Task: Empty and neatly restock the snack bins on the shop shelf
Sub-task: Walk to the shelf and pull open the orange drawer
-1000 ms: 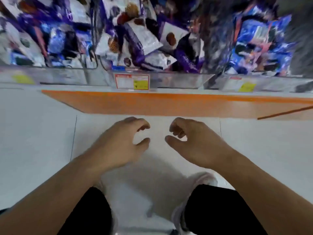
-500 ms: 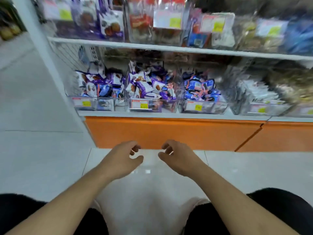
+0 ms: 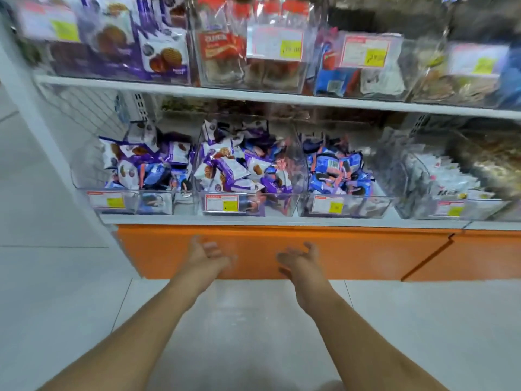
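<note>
While both hands (image 3: 208, 253) hover loose and empty, clear snack bins (image 3: 248, 206) heaped, purple and blue packets (image 3: 231, 170).

Four snack bins (image 3: 248, 204) stand side by side along the lower shelf's (image 3: 282, 220) front edge, snack packets (image 3: 236, 170) piled inside; more bins (image 3: 251, 52) sit on the upper shelf (image 3: 253, 97) above.

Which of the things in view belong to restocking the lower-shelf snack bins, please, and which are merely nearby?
Part of the job:
clear plastic bin of purple-and-white wafer packets
clear plastic bin of blue biscuit packets
left hand, open
right hand, open

Merely nearby:
orange base panel
white tiled floor
upper-shelf clear bin of red-labelled packets
</note>
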